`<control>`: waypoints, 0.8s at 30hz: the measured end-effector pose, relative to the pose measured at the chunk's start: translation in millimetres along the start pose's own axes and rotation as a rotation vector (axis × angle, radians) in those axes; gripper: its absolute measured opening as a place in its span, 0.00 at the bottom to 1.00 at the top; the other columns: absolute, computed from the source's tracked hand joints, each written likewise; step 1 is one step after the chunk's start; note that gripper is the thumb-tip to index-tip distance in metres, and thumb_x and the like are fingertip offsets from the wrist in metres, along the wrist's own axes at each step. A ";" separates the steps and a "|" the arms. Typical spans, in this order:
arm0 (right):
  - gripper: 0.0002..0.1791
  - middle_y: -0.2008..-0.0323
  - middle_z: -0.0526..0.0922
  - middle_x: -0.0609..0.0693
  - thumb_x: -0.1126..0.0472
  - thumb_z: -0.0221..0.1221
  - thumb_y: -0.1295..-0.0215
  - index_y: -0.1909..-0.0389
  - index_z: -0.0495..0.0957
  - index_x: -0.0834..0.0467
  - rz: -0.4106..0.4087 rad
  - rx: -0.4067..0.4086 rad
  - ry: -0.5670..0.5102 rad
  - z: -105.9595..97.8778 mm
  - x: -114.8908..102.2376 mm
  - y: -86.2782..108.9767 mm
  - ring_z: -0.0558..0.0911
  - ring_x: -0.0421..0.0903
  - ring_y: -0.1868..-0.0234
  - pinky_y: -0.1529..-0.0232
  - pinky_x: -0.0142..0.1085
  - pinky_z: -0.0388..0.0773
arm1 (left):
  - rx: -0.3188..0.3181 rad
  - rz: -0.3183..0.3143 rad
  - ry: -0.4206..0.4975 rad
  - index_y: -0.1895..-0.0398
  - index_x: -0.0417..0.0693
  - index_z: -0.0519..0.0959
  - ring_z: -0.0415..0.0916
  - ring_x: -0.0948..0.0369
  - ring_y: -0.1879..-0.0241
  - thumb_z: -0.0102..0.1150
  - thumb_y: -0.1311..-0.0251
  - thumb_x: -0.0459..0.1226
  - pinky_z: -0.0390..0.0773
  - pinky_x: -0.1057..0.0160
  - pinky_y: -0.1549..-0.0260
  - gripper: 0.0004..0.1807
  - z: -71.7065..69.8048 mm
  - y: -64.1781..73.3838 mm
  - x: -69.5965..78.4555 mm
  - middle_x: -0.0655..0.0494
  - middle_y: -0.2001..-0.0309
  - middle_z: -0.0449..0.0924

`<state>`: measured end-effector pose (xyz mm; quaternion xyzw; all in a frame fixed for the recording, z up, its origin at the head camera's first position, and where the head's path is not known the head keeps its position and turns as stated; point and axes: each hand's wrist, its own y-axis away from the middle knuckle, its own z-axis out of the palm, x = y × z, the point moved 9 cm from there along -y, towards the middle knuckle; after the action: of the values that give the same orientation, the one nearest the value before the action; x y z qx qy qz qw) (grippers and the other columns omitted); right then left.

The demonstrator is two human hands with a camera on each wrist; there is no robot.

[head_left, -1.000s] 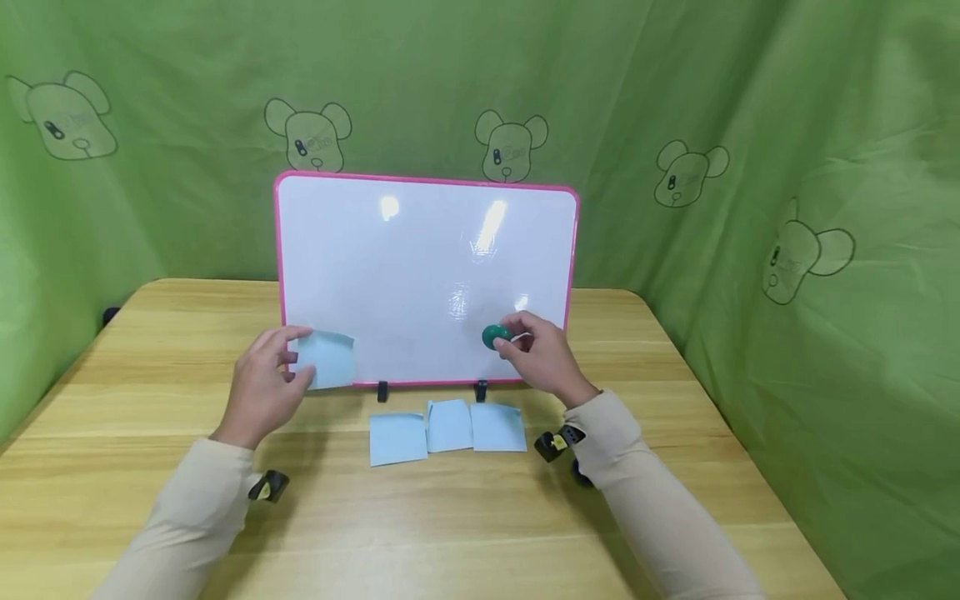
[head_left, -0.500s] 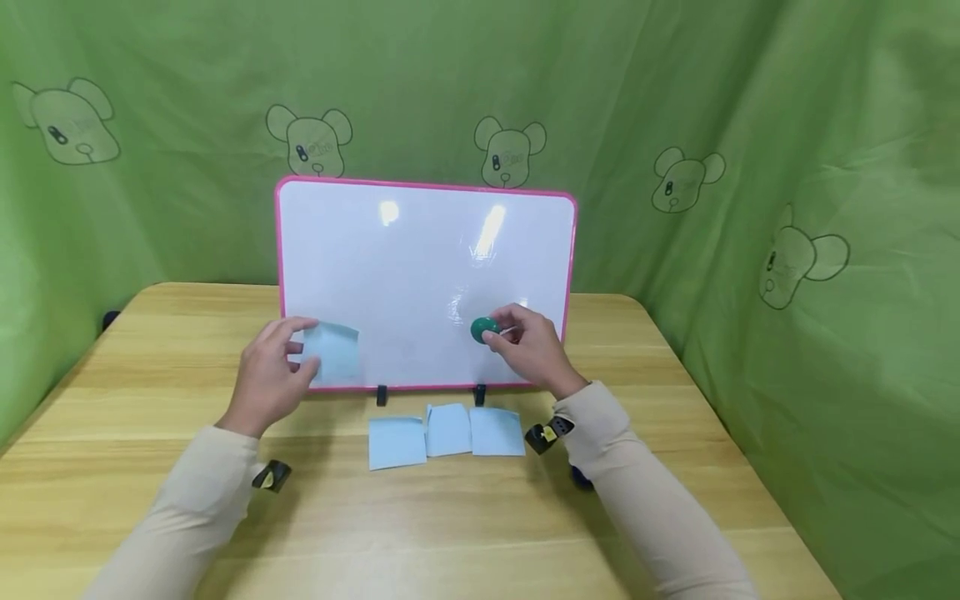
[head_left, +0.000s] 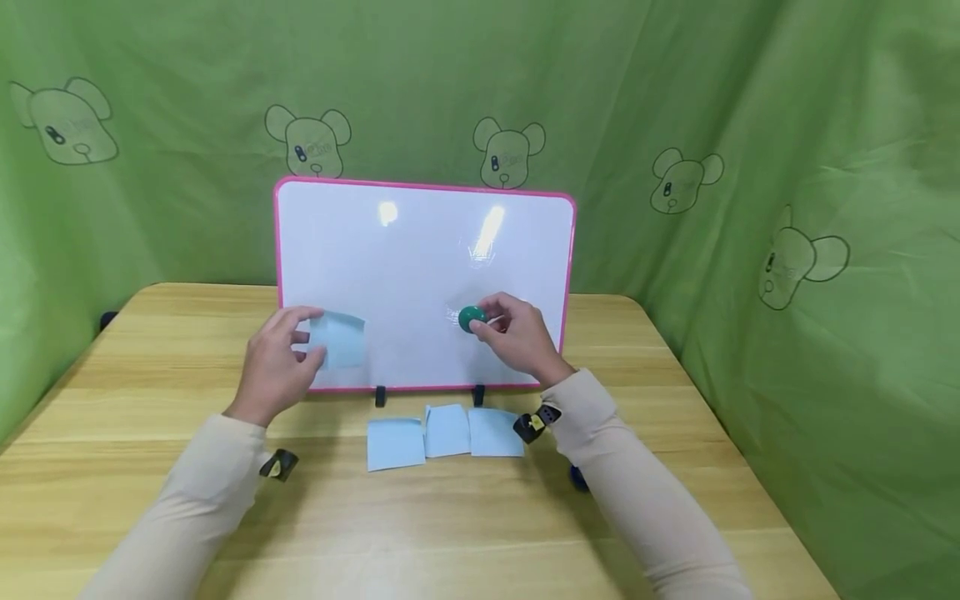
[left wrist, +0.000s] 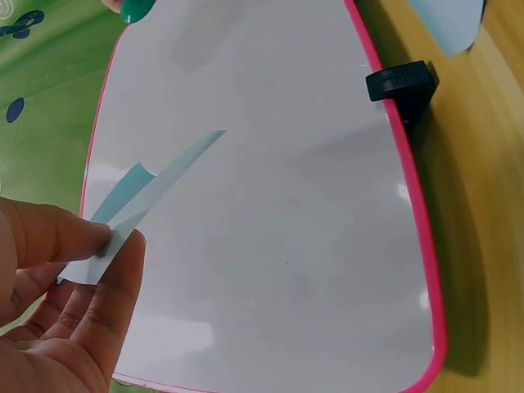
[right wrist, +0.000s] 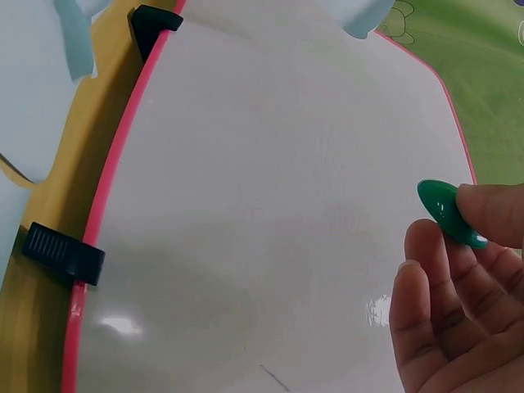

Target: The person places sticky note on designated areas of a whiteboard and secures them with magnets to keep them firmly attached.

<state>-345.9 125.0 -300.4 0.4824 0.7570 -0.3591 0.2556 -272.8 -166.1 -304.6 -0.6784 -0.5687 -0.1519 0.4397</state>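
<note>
My left hand pinches a light blue sticky note by its left side, in front of the lower left of a pink-framed whiteboard. In the left wrist view, thumb and fingers grip one end of the note while its far end sticks out over the board. A glossy green round magnet is held between the thumb and fingers of my right hand, before the board's lower right half. Seen edge-on in the right wrist view, the magnet has a domed face.
Black clips support the board's bottom edge on the wooden table. Three more blue sticky notes lie side by side just in front of it. Behind hangs a green curtain. A dark round object lies beneath the right forearm.
The left hand has carried the note slightly up and rightward. The right hand has moved left and a little up with the magnet, so the two hands are closer together.
</note>
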 end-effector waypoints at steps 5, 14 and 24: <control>0.09 0.63 0.84 0.53 0.62 0.63 0.36 0.58 0.78 0.61 -0.031 0.012 -0.012 0.6 -6.1 -5.4 0.80 0.48 0.69 0.70 0.38 0.79 | 0.030 0.052 0.022 0.46 0.33 0.74 0.79 0.42 0.58 0.58 0.46 0.22 0.83 0.48 0.63 0.22 -2.4 -3.6 4.8 0.39 0.50 0.72; 0.10 0.63 0.84 0.53 0.61 0.63 0.37 0.57 0.78 0.61 -0.054 0.022 -0.013 3.7 -15.9 -15.3 0.80 0.48 0.69 0.70 0.38 0.79 | 0.021 0.018 0.029 0.44 0.34 0.73 0.78 0.41 0.56 0.58 0.44 0.22 0.83 0.48 0.61 0.22 -2.2 -7.9 6.1 0.39 0.47 0.71; 0.11 0.63 0.84 0.53 0.61 0.63 0.37 0.56 0.78 0.60 -0.062 0.037 -0.022 4.9 -23.7 -26.2 0.80 0.47 0.67 0.66 0.38 0.79 | 0.053 0.004 0.057 0.43 0.35 0.72 0.77 0.43 0.55 0.59 0.44 0.23 0.83 0.48 0.60 0.23 -1.5 -16.8 9.0 0.40 0.47 0.72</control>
<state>-360.1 100.9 -278.2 0.4592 0.7620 -0.3862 0.2436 -284.7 -162.0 -290.2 -0.6632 -0.5584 -0.1549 0.4737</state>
